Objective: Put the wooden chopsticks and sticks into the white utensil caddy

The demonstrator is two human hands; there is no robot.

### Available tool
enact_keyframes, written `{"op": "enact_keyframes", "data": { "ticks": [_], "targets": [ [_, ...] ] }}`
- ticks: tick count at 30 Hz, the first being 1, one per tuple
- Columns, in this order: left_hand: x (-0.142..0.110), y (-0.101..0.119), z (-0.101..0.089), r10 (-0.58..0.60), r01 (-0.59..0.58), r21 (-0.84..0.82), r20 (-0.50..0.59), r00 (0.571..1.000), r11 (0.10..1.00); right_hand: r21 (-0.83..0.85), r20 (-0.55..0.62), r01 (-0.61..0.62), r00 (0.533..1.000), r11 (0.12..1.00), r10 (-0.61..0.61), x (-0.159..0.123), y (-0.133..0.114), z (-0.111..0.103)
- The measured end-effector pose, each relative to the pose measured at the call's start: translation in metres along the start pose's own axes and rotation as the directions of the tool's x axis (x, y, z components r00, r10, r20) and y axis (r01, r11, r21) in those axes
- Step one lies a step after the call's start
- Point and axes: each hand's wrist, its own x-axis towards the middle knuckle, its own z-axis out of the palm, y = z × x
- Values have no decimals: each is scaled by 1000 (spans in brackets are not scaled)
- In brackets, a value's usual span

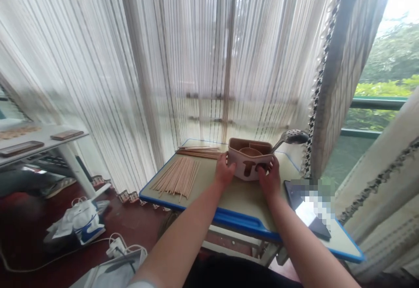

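A white utensil holder point(241, 162) with brown cut-out shapes on its front is on the desk, gripped between my two hands. My left hand point(225, 169) presses on its left side, fingers curled around the edge. On the opposite side, my right hand point(270, 175) grasps the right front corner. A metal slotted ladle point(294, 136) leans out of the holder to the right. Inside, a round brown wooden-looking piece point(251, 152) shows above the rim. Left of the holder lies a fanned bundle of pale wooden sticks point(178, 176), with darker chopsticks point(199, 151) behind it.
The desk point(216, 200) has a blue edge. A dark tablet point(307, 211), partly blurred out, lies at its right. Sheer curtains point(183, 61) hang close behind. At far left stands a white table point(62, 142) with small trays; a power strip point(116, 248) and cables are below.
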Motion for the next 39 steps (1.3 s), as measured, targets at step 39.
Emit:
{"op": "enact_keyframes", "data": {
  "ticks": [39],
  "targets": [
    [-4, -12, -4, -77, 166, 331, -265, 961, 929, -258, -63, 107, 990, 960, -128, -6, -1, -15]
  ]
}}
